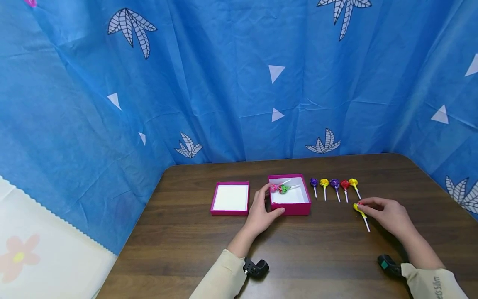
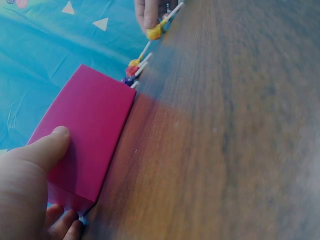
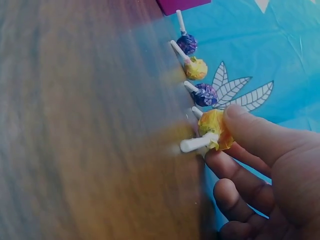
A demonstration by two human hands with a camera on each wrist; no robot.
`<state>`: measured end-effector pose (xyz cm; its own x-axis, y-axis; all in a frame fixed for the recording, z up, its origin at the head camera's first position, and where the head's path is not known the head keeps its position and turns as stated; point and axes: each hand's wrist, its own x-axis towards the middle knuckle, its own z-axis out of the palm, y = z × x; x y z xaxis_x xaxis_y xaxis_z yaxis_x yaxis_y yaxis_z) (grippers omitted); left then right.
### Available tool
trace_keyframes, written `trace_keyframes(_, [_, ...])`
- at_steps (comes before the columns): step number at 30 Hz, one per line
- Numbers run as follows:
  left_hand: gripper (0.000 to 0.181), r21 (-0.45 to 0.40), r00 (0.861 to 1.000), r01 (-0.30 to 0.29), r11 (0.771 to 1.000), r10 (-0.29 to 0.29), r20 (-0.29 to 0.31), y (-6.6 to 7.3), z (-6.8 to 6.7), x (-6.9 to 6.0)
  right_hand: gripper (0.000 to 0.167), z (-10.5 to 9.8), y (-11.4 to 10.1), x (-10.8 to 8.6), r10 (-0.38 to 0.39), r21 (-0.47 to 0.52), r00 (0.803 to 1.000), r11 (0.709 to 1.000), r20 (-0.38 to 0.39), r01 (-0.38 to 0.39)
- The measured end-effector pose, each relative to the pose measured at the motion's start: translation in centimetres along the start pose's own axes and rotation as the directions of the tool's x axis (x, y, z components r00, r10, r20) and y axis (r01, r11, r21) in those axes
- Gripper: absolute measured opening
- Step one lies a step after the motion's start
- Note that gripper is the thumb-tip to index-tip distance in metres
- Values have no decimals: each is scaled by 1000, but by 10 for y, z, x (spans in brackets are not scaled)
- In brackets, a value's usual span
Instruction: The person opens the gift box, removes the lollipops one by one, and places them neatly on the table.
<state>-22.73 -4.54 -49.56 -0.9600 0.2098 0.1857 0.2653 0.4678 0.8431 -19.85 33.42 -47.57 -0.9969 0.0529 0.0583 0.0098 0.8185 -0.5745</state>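
My left hand holds a magenta box at its near left corner, thumb on the front wall and fingers along the left side. Inside the open box lie a pink lollipop and a green-and-red lollipop; its near inner part is hidden by the front wall. Between thumb and fingers, my right hand pinches a yellow lollipop by its wrapped head, the white stick pointing toward me. Beyond that hand, a row holds a purple, a yellow, another purple, a red and another yellow lollipop.
A magenta-rimmed lid with a white inside lies left of the box. Everything rests on a brown wooden table. Behind its far edge hangs a blue curtain with leaf and triangle prints.
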Motion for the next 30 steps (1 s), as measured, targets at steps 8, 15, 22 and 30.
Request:
trace_keyframes(8, [85, 7, 1000, -9, 1000, 9, 4, 1, 0, 0, 55, 1, 2, -2, 13, 8, 1000, 1000, -14, -12])
trace_keyframes(15, [86, 17, 1000, -7, 1000, 7, -7, -1, 0, 0, 59, 1, 1, -1, 26, 6, 1000, 1000, -3, -26])
trace_keyframes(22, [86, 18, 1000, -14, 1000, 14, -8, -1, 0, 1, 62, 0, 1, -1, 36, 8, 999, 999, 11, -36])
trace_keyframes(30, [86, 14, 1000, -10, 1000, 11, -3, -1, 0, 1, 59, 2, 1, -2, 22, 7, 1000, 1000, -8, -22])
